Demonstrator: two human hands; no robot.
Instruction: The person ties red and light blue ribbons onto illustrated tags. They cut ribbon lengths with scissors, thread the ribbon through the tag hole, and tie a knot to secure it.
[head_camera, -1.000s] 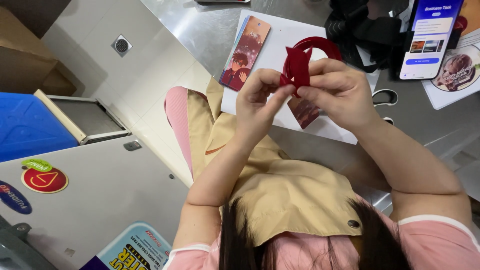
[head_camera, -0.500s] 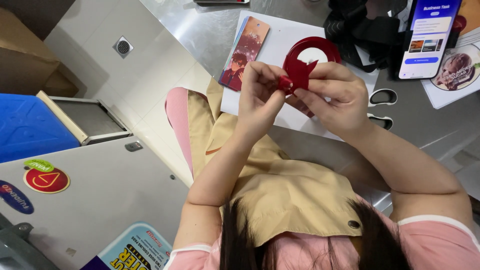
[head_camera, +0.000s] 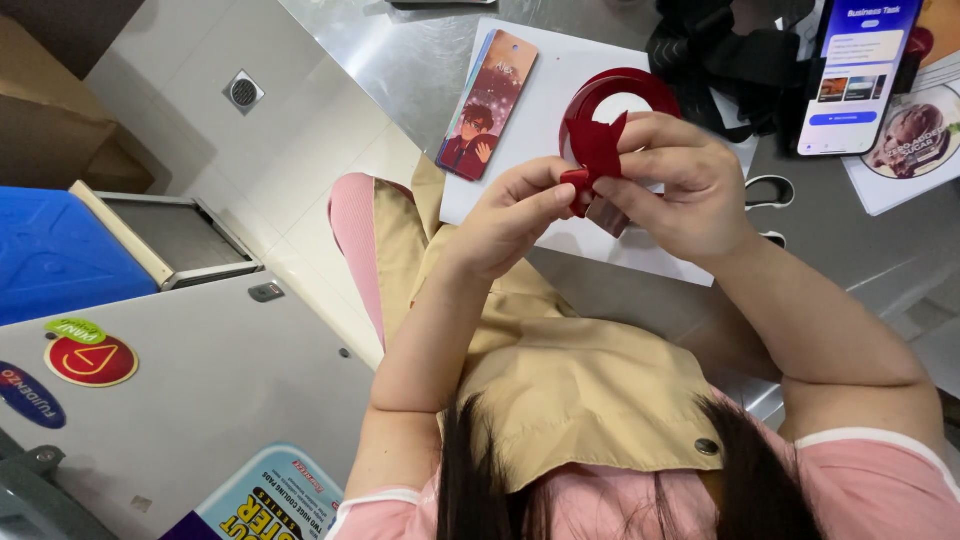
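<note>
Nearest the camera, the left hand (head_camera: 515, 215) pinches the lower end of a dark red ribbon (head_camera: 597, 150) between thumb and fingertips, closed tightly on it. Just beyond, touching it, the right hand (head_camera: 680, 190) is curled shut around the folded middle of the same ribbon, thumb pressing on the fold. The ribbon is held in the air above a white sheet of paper (head_camera: 560, 95) near the front edge of the steel counter (head_camera: 430, 60), and its loop arcs up past the fingers. To fold it well, I judge both pinches should stay close together, keeping the crease flat and the tails even. An illustrated bookmark (head_camera: 487, 103) lies on the sheet's left side; farther back, a lit phone (head_camera: 857, 75) stands upright.
</note>
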